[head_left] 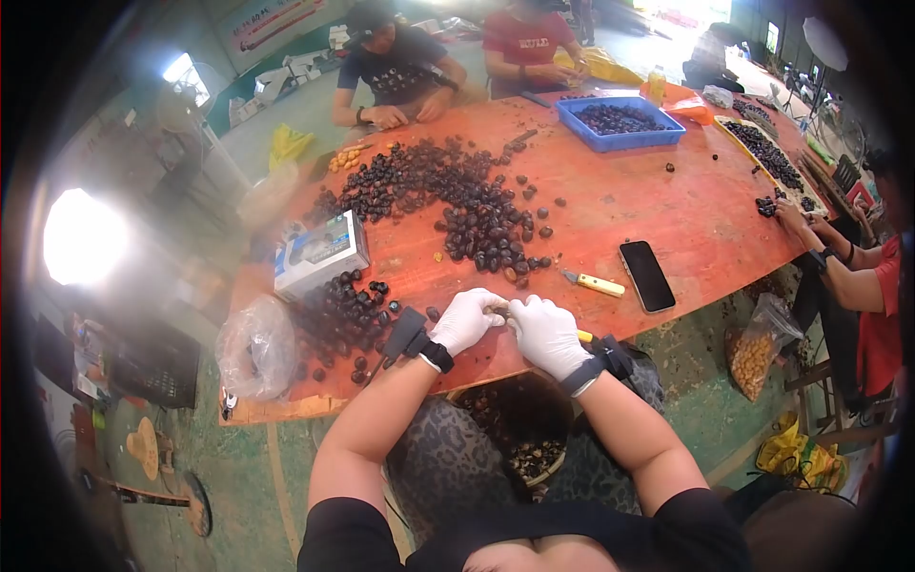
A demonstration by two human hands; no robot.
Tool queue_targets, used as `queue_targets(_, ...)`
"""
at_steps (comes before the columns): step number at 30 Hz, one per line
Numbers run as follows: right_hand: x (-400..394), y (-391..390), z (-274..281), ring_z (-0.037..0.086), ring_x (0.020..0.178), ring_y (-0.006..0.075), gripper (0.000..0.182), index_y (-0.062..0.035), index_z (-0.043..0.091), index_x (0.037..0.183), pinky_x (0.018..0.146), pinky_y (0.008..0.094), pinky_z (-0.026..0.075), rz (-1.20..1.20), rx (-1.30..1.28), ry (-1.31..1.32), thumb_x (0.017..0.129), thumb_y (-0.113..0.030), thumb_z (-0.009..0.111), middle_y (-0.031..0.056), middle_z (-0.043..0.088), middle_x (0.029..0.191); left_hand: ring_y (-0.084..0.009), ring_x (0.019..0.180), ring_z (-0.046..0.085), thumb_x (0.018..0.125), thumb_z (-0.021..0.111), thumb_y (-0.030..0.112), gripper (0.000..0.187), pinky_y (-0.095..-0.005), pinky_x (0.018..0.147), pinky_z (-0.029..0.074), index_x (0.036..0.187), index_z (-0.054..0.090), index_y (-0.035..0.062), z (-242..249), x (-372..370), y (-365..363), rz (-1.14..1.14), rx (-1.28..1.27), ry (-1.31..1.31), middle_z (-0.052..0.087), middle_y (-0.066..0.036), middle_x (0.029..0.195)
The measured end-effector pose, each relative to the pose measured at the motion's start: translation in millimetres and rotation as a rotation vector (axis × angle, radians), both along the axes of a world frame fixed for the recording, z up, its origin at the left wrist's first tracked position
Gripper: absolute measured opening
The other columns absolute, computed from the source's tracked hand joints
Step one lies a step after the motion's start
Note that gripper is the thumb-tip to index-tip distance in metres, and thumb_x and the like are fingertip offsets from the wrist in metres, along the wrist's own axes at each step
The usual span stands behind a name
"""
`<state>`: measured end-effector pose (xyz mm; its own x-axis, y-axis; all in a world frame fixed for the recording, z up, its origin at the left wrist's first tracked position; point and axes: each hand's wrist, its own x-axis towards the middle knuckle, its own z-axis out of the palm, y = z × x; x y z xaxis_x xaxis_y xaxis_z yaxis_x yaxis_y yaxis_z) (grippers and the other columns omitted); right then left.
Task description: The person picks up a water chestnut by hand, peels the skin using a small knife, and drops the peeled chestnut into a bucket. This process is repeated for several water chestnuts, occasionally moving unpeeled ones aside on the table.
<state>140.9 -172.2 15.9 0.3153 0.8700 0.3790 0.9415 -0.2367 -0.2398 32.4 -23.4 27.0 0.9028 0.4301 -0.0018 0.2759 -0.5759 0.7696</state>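
Both my hands wear white gloves and meet at the table's near edge. My left hand [467, 320] is closed, its fingertips pinching a small brownish nut [497, 310]. My right hand [547, 334] is curled against the same nut. Out of its outer side sticks a yellow handle [584, 337]; the tool's working end is hidden by my fingers. Just beyond my hands spreads a heap of dark, glossy, chestnut-like nuts [486, 229]. A short knife with a yellowish handle [600, 284] lies right of them, beside a black phone [647, 276].
Left stand a white box [322, 255] and a clear plastic bag [255, 348]. Farther back is a blue tray [620, 141] of dark nuts. Below my hands, a bin [537, 460] holds shell scraps between my knees. Co-workers sit across the table and at right, near a bag of tan nuts [753, 357].
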Motion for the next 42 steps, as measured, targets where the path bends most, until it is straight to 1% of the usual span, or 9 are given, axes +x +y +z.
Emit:
queue_targets(14, -2, 2, 3, 0.067, 0.080, 0.0301, 0.014, -0.0108, 0.057, 0.097, 0.062, 0.0423, 0.055, -0.050, -0.093, 0.008, 0.089, -0.022, 0.059, 0.0126, 0.062, 0.087, -0.0299, 0.092, 0.069, 0.077, 0.078, 0.008, 0.024, -0.0366, 0.083, 0.053, 0.097, 0.068, -0.0031, -4, -1, 1, 0.067, 0.037, 0.000, 0.070, -0.019, 0.099)
queue_targets(17, -2, 1, 6, 0.068, 0.081, 0.0314, 0.016, -0.0097, 0.057, 0.098, 0.063, 0.0437, 0.055, -0.044, -0.154, 0.038, 0.090, -0.023, 0.059, 0.0138, 0.063, 0.087, -0.0206, 0.086, 0.069, 0.079, 0.078, 0.006, 0.022, -0.0341, 0.079, 0.054, 0.097, 0.067, -0.0024, -15, 2, 6, 0.068, 0.009, -0.023, 0.070, -0.015, 0.095)
queue_targets(20, -1, -4, 6, 0.068, 0.082, 0.0332, 0.018, -0.0086, 0.057, 0.098, 0.066, 0.0456, 0.055, -0.045, -0.214, 0.067, 0.090, -0.024, 0.059, 0.0155, 0.064, 0.088, -0.0220, 0.084, 0.070, 0.079, 0.076, 0.005, 0.021, -0.0344, 0.079, 0.055, 0.096, 0.068, -0.0023, -9, -1, 3, 0.082, 0.071, 0.007, 0.071, -0.015, 0.091)
queue_targets(24, 6, -11, 8, 0.068, 0.082, 0.0346, 0.018, -0.0078, 0.058, 0.098, 0.067, 0.0461, 0.055, -0.086, -0.193, 0.085, 0.092, -0.024, 0.058, 0.0169, 0.064, 0.087, -0.0304, 0.086, 0.071, 0.073, 0.068, -0.001, 0.016, -0.0344, 0.077, 0.055, 0.089, 0.070, 0.0008, 1, -18, 26, 0.058, 0.305, 0.029, 0.070, -0.018, 0.091)
queue_targets(25, 7, -13, 9, 0.068, 0.082, 0.0349, 0.018, -0.0077, 0.058, 0.098, 0.067, 0.0459, 0.055, -0.105, -0.186, 0.092, 0.092, -0.025, 0.058, 0.0171, 0.064, 0.087, -0.0351, 0.087, 0.067, 0.075, 0.065, 0.006, 0.006, -0.0432, 0.080, 0.054, 0.077, 0.070, 0.0063, -7, -23, 42, 0.088, 0.372, 0.090, 0.069, -0.017, 0.089)
queue_targets(27, 13, -16, 7, 0.068, 0.081, 0.0348, 0.018, -0.0075, 0.058, 0.098, 0.067, 0.0457, 0.054, -0.137, -0.171, 0.122, 0.092, -0.024, 0.057, 0.0170, 0.064, 0.087, -0.0363, 0.093, 0.066, 0.075, 0.066, 0.010, 0.010, -0.0453, 0.084, 0.054, 0.084, 0.071, 0.0079, 24, -33, 36, 0.145, 0.607, 0.306, 0.067, -0.016, 0.093)
queue_targets(33, 19, -16, 8, 0.068, 0.082, 0.0346, 0.017, -0.0073, 0.057, 0.099, 0.068, 0.0455, 0.054, -0.160, -0.167, 0.154, 0.094, -0.024, 0.056, 0.0166, 0.065, 0.087, -0.0372, 0.104, 0.060, 0.083, 0.070, 0.015, 0.038, -0.0439, 0.090, 0.049, 0.120, 0.062, 0.0098, 25, 24, 5, -0.073, 0.521, -0.013, 0.060, -0.017, 0.109)
queue_targets(41, 20, -18, 5, 0.068, 0.082, 0.0346, 0.017, -0.0075, 0.057, 0.099, 0.069, 0.0457, 0.055, -0.164, -0.145, 0.132, 0.094, -0.024, 0.054, 0.0170, 0.064, 0.087, -0.0382, 0.094, 0.061, 0.083, 0.070, 0.007, 0.022, -0.0439, 0.081, 0.050, 0.100, 0.057, 0.0040, -9, 53, -4, -0.039, 0.451, -0.038, 0.059, -0.017, 0.095)
queue_targets(42, 20, -19, 6, 0.068, 0.082, 0.0346, 0.017, -0.0076, 0.057, 0.099, 0.068, 0.0457, 0.055, -0.164, -0.140, 0.139, 0.094, -0.024, 0.055, 0.0169, 0.064, 0.087, -0.0305, 0.090, 0.065, 0.083, 0.069, 0.002, 0.022, -0.0382, 0.081, 0.052, 0.103, 0.060, 0.0024, -5, 48, -3, -0.042, 0.352, -0.013, 0.065, -0.014, 0.096)
